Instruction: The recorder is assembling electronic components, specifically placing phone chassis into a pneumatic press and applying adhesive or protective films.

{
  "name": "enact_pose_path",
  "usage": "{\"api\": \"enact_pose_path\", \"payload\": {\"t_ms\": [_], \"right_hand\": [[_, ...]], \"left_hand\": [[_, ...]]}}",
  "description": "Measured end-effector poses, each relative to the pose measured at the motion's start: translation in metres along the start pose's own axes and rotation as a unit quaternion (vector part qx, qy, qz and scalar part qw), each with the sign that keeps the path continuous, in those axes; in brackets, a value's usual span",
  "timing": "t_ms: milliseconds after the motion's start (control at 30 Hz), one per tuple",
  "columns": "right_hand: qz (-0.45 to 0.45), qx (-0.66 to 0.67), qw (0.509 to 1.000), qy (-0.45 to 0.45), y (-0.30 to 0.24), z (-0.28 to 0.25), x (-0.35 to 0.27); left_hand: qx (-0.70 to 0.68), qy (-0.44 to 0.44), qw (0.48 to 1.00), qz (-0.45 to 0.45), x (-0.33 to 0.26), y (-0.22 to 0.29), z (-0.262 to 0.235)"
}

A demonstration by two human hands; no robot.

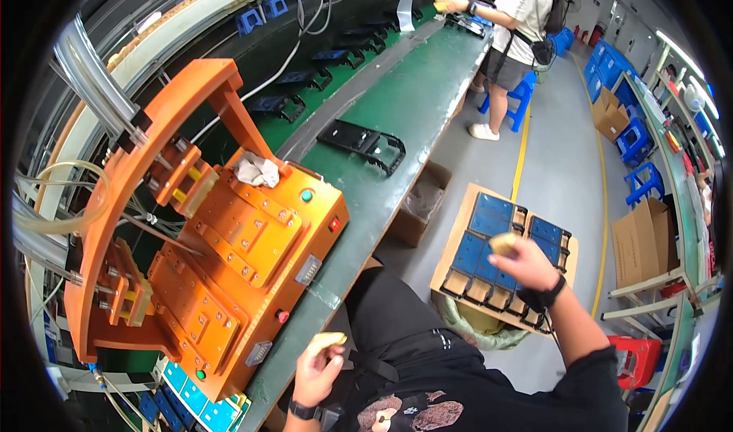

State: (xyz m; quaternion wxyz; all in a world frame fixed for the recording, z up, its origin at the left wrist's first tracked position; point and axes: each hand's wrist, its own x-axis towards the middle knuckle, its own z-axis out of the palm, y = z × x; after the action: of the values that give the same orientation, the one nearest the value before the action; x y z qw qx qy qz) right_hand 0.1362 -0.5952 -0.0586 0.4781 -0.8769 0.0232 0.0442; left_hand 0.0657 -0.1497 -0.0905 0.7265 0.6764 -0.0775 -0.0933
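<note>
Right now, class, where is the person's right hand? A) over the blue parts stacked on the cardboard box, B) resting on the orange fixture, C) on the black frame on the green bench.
A: the right hand, holding a small tan piece, is above the blue parts.

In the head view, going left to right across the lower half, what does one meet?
Orange fixture → left hand pinching a small yellowish piece → right hand holding another yellowish piece over the blue parts stacked on a cardboard sheet → cardboard box.
</note>
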Motion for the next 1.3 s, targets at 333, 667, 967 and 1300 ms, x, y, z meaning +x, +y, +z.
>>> {"api": "enact_pose_path", "payload": {"t_ms": [333,667,967,1300], "right_hand": [[-0.163,-0.262,0.943,0.127,-0.099,0.103,0.256],[-0.167,-0.196,0.964,0.067,-0.086,0.099,0.279],[-0.168,-0.032,0.96,0.221,-0.001,0.002,0.229],[0.233,-0.059,0.94,0.241,0.176,0.06,0.01]], "left_hand": [[0.0,0.167,0.985,-0.041,-0.064,-0.006,-0.043],[-0.091,0.249,0.962,-0.071,-0.068,-0.013,-0.044],[-0.117,0.248,0.958,-0.085,-0.058,-0.003,-0.043],[-0.111,0.22,0.968,-0.054,-0.061,-0.004,-0.046]]}}
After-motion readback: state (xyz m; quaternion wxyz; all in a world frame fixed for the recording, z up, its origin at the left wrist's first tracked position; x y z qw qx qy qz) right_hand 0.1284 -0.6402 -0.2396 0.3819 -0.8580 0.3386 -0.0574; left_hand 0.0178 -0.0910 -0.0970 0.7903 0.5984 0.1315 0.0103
